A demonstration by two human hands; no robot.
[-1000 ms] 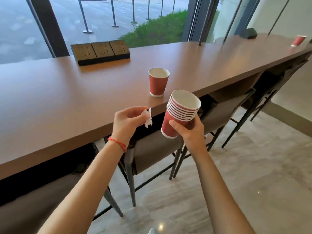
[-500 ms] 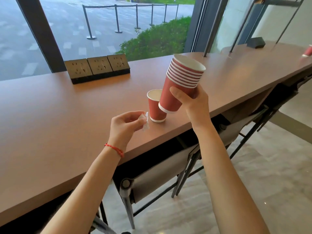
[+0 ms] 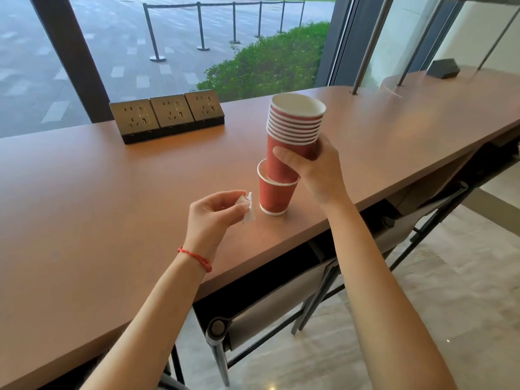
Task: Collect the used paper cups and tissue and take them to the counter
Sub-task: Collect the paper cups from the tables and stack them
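Note:
My right hand (image 3: 315,173) grips a stack of several red paper cups (image 3: 294,128), tilted slightly left. The stack's bottom sits inside the mouth of a single red paper cup (image 3: 274,197) that stands upright on the long brown table (image 3: 112,192), near its front edge. My left hand (image 3: 212,218), with a red string on the wrist, pinches a small crumpled white tissue (image 3: 248,208) just left of that single cup, hovering low over the tabletop.
A black block of three power sockets (image 3: 168,114) sits at the table's back by the window. Metal rods (image 3: 365,49) rise from the table at the right, near a dark box (image 3: 443,68). A grey stool (image 3: 270,313) stands under the table edge.
My right hand carried the stack up over the table, then lowered its bottom into the single cup. My left hand with the tissue moved forward over the tabletop.

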